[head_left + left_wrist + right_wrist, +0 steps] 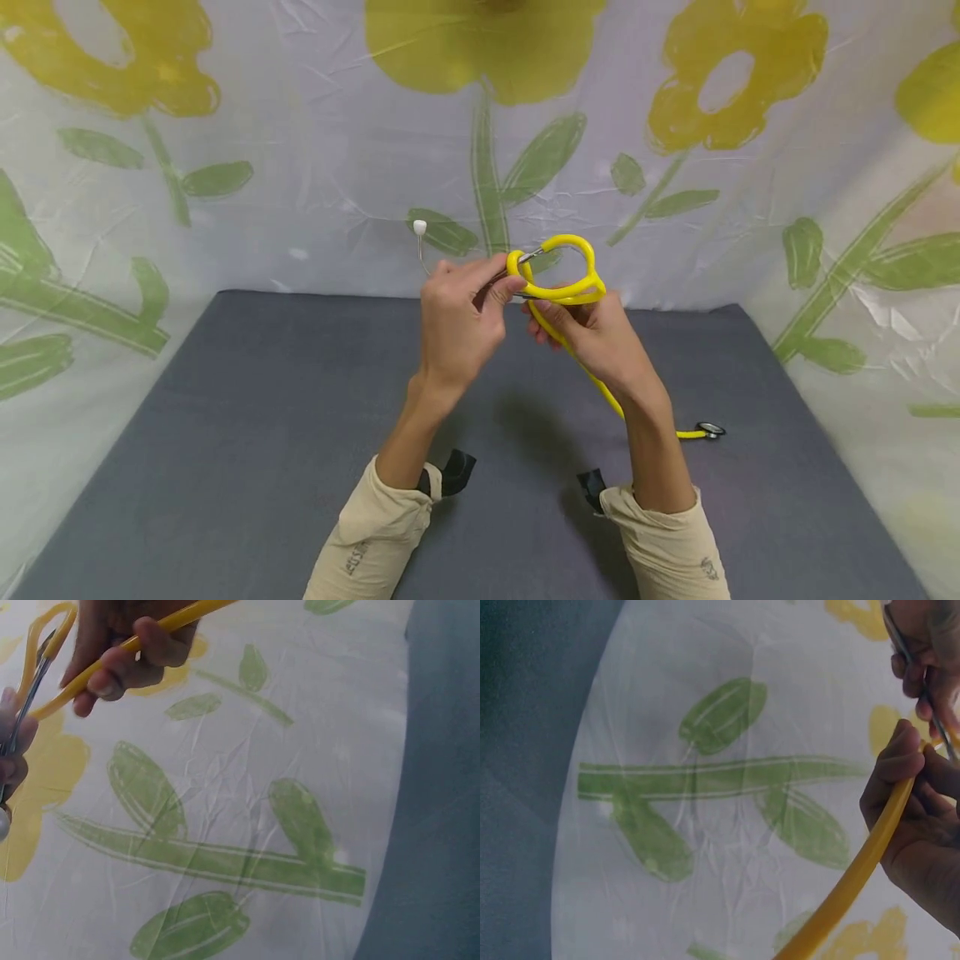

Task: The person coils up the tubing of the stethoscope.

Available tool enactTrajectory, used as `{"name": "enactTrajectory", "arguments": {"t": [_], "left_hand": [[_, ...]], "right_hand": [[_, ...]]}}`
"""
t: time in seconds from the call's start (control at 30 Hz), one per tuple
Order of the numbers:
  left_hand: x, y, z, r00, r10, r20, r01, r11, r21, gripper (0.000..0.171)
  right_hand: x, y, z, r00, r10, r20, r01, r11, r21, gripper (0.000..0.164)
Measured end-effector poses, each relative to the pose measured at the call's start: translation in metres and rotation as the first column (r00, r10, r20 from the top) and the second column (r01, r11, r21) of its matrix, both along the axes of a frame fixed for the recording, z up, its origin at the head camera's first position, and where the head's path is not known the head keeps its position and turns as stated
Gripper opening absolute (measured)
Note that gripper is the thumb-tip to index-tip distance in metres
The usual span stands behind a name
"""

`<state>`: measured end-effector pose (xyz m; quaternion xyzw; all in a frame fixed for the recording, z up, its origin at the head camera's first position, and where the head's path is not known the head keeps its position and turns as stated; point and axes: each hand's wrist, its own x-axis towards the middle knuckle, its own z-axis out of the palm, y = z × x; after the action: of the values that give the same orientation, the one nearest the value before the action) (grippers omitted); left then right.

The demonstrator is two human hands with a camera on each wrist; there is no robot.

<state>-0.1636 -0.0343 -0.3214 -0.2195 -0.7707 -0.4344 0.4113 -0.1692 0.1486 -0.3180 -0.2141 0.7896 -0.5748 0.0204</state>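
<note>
Found a yellow stethoscope point(558, 292) held up between both hands, above the grey table point(285, 433). Noted the left hand point(461, 312) with thumb and fingers closed in a pinch on the metal tubes point(34, 696). Noted the right hand point(596, 333) with fingers curled round the yellow tube point(855, 877); confirmed the same grip in both wrist views. Observed a loop point(590, 257) of yellow tube standing above the right hand and reaching across to the left fingertips, with a tight bend just beside the left thumb. Observed one white ear tip point(420, 227) on a thin metal stem, sticking up beyond the left hand and to its left. Traced the tube down from the right hand, behind the right forearm point(660, 458), and out to the chest piece point(710, 431), to the right of that hand and nearer the wearer; unable to tell resting from hanging there. Recorded beige sleeves point(375, 533) below both hands, with a black strap point(457, 472) at each cuff. Recorded a white cloth point(315, 167) beyond the hands and to both sides, printed with yellow flowers point(487, 50) and green leaves point(543, 158).
</note>
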Motion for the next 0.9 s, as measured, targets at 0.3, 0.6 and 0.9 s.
{"name": "enactTrajectory", "arguments": {"t": [0.3, 0.6, 0.9], "left_hand": [[-0.005, 0.000, -0.003, 0.995, 0.098, -0.035, -0.097, 0.995, 0.026, 0.022], [-0.005, -0.008, -0.003, 0.971, 0.237, -0.041, -0.235, 0.971, 0.043, 0.023], [-0.007, -0.009, -0.007, 0.923, 0.374, -0.087, -0.381, 0.922, -0.073, 0.031]], "right_hand": [[0.010, -0.010, 0.003, 0.996, 0.031, -0.080, -0.018, 0.986, 0.167, 0.016], [0.026, -0.038, -0.001, 0.894, 0.120, -0.433, 0.051, 0.930, 0.364, 0.007], [0.033, -0.036, 0.002, 0.819, 0.128, -0.559, 0.178, 0.869, 0.461, 0.007]]}}
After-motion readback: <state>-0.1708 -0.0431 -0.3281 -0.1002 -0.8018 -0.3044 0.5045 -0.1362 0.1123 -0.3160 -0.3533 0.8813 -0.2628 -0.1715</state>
